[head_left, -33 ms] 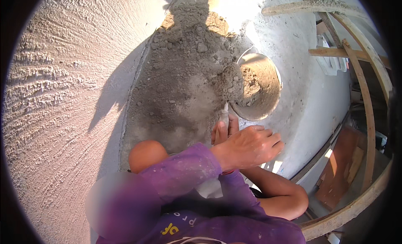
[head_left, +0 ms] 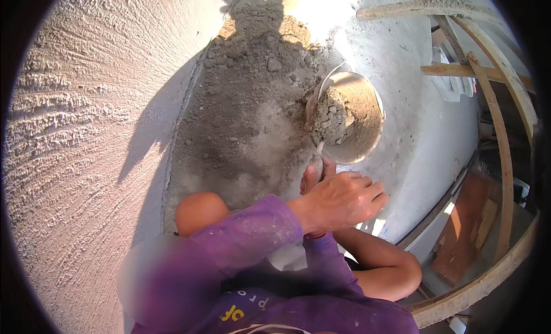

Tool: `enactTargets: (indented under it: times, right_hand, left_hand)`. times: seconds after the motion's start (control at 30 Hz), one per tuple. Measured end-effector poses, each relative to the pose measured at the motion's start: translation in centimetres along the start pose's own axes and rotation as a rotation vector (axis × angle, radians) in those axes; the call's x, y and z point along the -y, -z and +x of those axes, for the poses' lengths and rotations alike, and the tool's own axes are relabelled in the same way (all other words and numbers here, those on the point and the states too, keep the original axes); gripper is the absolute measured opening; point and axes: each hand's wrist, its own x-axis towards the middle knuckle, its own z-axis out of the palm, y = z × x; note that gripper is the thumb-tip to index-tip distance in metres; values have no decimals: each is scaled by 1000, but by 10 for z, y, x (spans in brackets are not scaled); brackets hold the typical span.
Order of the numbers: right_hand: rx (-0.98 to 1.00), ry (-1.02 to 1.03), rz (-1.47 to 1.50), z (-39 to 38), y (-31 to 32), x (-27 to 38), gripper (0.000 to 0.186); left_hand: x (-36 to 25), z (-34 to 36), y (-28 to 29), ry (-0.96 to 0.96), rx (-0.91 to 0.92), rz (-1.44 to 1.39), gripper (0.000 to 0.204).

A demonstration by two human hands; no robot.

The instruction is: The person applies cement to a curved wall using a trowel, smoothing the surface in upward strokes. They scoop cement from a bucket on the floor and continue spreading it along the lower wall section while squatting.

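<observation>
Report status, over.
Left hand curled beside metal pan, grip hidden. Right hand mostly hidden beneath it. Pan heaped with mortar; sand pile alongside. Nothing in the way.

Left forearm in purple sleeve, entering from lower left and running up-right across the body. Left hand (head_left: 341,199) at centre, back of hand upward, fingers curled and pointing right, closed over something beneath it (contents hidden). Right hand (head_left: 314,174) mostly covered by the left; only fingertips showing just above it, grip state not discernible. Right forearm bare, bent at the elbow at lower right.
</observation>
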Motion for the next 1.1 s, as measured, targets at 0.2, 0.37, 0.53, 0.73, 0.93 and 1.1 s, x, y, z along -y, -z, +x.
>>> enactTargets:
  times: [0.2,0.37,0.53,0.73,0.93,1.1]
  right_hand:
    - [-266,-11,-356,-13,55,-43,32]
    - [100,-43,141,-71,-14,-68,34]
    - [100,-530,208,-49,-121,-34,33]
    - [577,-407,785,42,-176,29,18]
    - [603,-413,1077,62,-150,43,11]
    - [351,-300,988,55,-56,38,20]
  left_hand:
    - [2,8,-15,-40,-33,-43,13]
    - [2,4,-11,-2,61,-82,13]
    - [-1,2,-10,37,-30,-37,14]
    - [-6,2,-7,74,26,19,10]
    - [2,-2,-6,93,18,20,10]
    - [3,1,-3,71,-21,-50,12]
